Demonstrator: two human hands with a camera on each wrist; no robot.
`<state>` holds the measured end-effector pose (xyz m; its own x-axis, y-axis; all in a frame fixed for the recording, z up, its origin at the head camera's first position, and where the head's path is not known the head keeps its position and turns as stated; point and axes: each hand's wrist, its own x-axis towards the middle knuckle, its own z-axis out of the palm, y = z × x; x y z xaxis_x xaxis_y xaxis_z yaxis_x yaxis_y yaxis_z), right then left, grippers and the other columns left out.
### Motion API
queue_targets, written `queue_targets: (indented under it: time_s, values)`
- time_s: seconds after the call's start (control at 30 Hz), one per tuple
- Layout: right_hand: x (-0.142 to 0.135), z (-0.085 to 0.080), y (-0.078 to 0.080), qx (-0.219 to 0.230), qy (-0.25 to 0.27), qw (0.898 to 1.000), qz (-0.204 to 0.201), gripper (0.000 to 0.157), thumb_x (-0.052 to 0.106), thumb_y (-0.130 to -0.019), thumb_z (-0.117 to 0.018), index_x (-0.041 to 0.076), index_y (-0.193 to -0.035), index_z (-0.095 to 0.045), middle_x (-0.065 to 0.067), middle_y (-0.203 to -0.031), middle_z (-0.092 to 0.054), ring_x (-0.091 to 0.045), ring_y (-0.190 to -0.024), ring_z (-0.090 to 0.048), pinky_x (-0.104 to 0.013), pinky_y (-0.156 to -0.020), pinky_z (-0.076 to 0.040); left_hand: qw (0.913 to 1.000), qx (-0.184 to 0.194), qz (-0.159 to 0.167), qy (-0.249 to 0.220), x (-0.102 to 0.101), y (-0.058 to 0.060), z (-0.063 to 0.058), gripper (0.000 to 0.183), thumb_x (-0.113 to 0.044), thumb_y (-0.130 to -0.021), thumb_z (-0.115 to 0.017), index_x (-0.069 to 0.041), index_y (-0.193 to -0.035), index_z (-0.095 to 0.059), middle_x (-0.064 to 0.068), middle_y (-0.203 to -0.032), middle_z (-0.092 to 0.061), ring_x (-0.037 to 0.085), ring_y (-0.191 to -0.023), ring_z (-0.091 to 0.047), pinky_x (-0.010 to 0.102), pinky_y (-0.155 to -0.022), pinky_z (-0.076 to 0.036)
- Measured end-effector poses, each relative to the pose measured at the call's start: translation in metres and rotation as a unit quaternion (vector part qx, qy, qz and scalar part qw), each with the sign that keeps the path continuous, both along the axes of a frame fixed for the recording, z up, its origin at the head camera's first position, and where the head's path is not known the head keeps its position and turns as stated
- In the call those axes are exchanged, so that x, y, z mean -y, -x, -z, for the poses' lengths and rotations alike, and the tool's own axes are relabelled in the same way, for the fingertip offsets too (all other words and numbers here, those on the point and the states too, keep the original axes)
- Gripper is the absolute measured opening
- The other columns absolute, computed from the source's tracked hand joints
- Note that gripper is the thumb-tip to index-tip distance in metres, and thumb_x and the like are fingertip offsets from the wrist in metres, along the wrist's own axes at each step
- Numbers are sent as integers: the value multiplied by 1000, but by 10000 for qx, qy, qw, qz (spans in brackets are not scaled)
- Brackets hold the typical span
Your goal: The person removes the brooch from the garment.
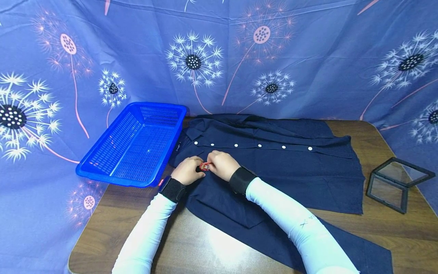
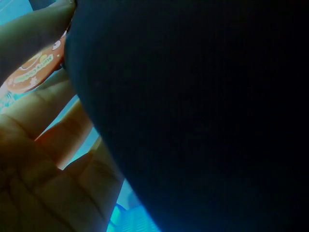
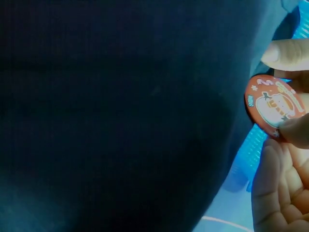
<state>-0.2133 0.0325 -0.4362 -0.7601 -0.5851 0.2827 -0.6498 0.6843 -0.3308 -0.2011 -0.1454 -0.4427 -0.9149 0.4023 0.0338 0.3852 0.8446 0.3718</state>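
Observation:
A dark navy button shirt with white buttons lies spread out. At its chest a round red badge with a printed picture and lettering is between the hands, against the cloth. My left hand holds the badge's left side, thumb and fingers on either side of it. From the right, my right hand pinches the badge, with its thumb on the printed face. Dark cloth fills much of both wrist views. The badge's back is hidden, so whether it is fastened to the shirt cannot be told.
Left of the shirt, a blue plastic basket leans at the edge of the wooden table. A black-framed hinged case with clear panels stands open at the right. A blue dandelion-print cloth hangs behind.

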Motion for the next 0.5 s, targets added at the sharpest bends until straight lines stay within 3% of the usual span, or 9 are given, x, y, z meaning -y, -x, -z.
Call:
queue_targets:
  time_s: [0.5]
  values:
    - [2,7,-4,-1015,-531,9933,-163,12,8,-81,-72,9,-80,-60,-4,-79,-61,-21,-75,-61,-35,-67,-53,10000,-11,78,39,-1,0,0,29,-17,-80,-78,-3,-105,-73,13,-116,-69,29,-110,-64,41,-98,-49]
